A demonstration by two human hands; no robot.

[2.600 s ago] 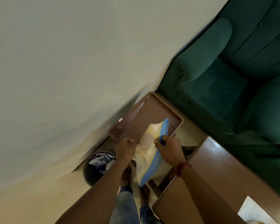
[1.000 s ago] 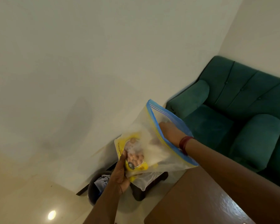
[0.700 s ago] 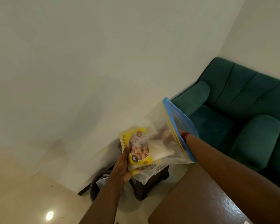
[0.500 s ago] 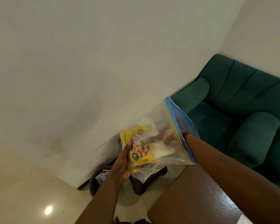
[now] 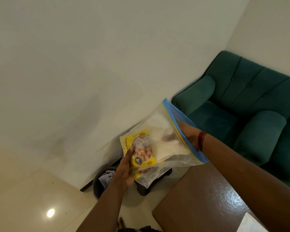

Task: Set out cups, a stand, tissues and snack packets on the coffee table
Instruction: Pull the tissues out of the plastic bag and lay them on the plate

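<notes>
I hold a clear zip bag (image 5: 167, 158) with a blue seal strip in front of me, above the floor. A yellow snack packet (image 5: 141, 151) shows through its left side, with white tissues (image 5: 159, 126) behind it. My left hand (image 5: 126, 171) grips the bag's lower left corner from outside, pressing on the packet. My right hand (image 5: 186, 136) reaches in through the bag's open mouth; its fingers are blurred inside, near the white tissues. The brown coffee table (image 5: 208, 198) lies below my right forearm.
A green sofa (image 5: 241, 114) stands at the right against the wall. A dark waste bin (image 5: 102, 183) with scraps and a small dark stool (image 5: 151, 185) sit on the floor under the bag. A white sheet (image 5: 251, 223) lies at the table's near corner.
I lifted the bag off the brown tray on the stool and raised it. My right hand went from the seal strip into the bag's mouth, and my left moved to the bottom corner.
</notes>
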